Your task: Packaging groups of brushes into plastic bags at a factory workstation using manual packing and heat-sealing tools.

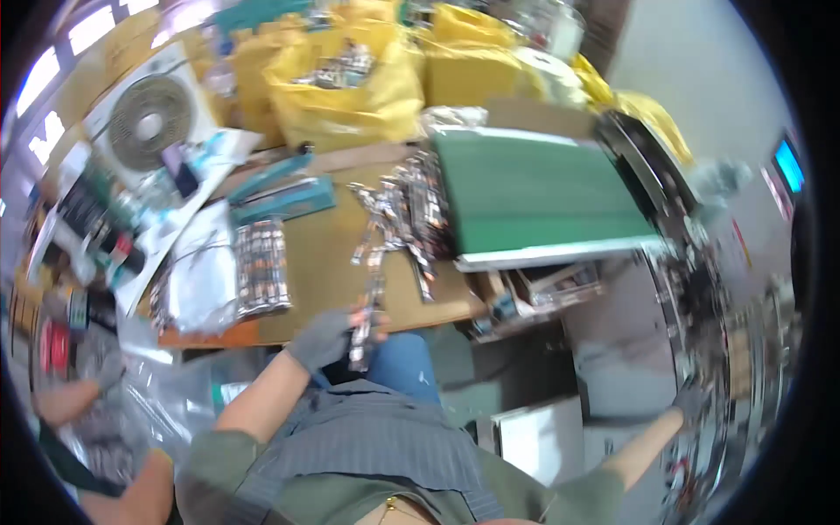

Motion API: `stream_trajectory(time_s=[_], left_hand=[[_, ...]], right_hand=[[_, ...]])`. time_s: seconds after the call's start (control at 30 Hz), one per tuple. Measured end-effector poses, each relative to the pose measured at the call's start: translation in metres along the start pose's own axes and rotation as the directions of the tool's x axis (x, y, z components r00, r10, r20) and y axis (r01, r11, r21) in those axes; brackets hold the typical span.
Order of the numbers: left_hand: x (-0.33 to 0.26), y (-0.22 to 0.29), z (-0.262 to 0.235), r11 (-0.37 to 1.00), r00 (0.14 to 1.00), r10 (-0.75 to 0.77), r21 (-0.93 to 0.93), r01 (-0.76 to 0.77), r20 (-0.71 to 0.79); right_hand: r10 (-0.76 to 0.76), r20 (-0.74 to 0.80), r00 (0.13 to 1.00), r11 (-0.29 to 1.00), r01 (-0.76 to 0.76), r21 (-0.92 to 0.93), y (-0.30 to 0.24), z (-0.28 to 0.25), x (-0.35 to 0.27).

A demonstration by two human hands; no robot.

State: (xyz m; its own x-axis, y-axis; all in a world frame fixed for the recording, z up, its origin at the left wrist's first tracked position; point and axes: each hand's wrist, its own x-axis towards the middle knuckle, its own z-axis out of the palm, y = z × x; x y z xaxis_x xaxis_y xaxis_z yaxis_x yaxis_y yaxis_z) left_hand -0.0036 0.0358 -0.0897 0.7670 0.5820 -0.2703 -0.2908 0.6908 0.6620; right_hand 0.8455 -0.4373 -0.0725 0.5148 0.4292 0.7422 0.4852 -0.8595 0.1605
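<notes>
My left hand [324,339], in a grey glove with bare fingertips, is closed on a strip of small shiny packets [361,343] above my lap, at the table's near edge. Beyond it lies a loose pile of similar packet strips [404,206] on the brown tabletop [319,262]. Far out to the right, my right hand [691,400], also grey-gloved, is at the side of a long metal machine [700,297]. Its fingers are too small and blurred to make out, as is anything they may hold.
A green conveyor belt [542,192] slopes beside the pile. Yellow bags [350,114] line the back. A fan [150,122], a teal tool [284,199] and bundled packets [262,267] are at left. A co-worker's gloved hand [109,372] is near clear plastic bags [166,398].
</notes>
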Motion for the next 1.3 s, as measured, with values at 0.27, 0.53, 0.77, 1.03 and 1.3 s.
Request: stream_trajectory(time_s=[0.27,0.53,0.77,1.03,1.3], left_hand=[[0.127,0.321,0.079,0.841,0.721,0.540,0.327,-0.432,-0.436],[0.157,0.160,-0.083,0.305,0.723,0.646,0.951,0.050,-0.245],[0.177,0.078,-0.132,0.470,0.513,0.730,0.877,0.104,-0.452],[0.229,0.086,-0.112,0.678,0.560,0.546,0.722,0.141,-0.623],[0.099,0.049,-0.107,0.921,0.794,0.308,0.373,-0.111,-0.524]], right_hand=[[-0.435,0.523,0.733,-0.553,-0.676,0.488,-0.488,-0.199,-0.030],[-0.703,0.130,0.699,-0.007,-0.189,0.982,-0.759,-0.292,-0.032],[-0.640,0.486,0.596,0.637,0.057,0.769,-0.936,-0.196,-0.040],[-0.495,0.786,0.371,0.641,-0.455,0.618,-0.917,-0.186,-0.039],[-0.950,0.313,-0.022,0.078,-0.982,0.170,-0.860,-0.261,-0.163]])
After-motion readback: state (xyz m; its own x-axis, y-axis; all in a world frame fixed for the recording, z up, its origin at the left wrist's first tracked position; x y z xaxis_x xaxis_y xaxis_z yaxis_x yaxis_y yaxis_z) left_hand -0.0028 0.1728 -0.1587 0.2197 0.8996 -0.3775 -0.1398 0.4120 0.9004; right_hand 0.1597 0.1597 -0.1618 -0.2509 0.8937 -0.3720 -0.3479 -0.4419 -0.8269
